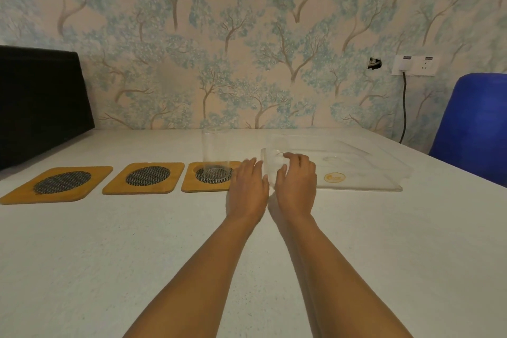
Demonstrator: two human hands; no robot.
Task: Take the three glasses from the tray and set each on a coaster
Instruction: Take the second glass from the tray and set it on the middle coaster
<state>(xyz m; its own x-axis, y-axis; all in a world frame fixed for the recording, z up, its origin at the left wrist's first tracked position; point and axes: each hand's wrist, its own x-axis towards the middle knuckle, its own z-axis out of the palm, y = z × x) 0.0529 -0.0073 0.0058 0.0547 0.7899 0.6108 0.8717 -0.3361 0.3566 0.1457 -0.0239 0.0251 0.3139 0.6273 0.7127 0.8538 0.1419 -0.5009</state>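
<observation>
Three bamboo coasters with dark mesh centres lie in a row: the left coaster [59, 184], the middle coaster [145, 177] and the right coaster [211, 177]. One clear glass [215, 151] stands upright on the right coaster. A clear plastic tray [356, 170] lies to the right. At the tray's left end is a second clear glass [271, 164]. My right hand [296, 181] is wrapped around it. My left hand [248, 186] is pressed flat against its left side. Behind it a third glass [277, 143] shows faintly on the tray.
The white table [137, 255] meets a wallpapered wall. A black box [41, 101] stands at the back left. A blue chair [477, 123] is at the right, with a wall socket [414, 64] and cable beside it.
</observation>
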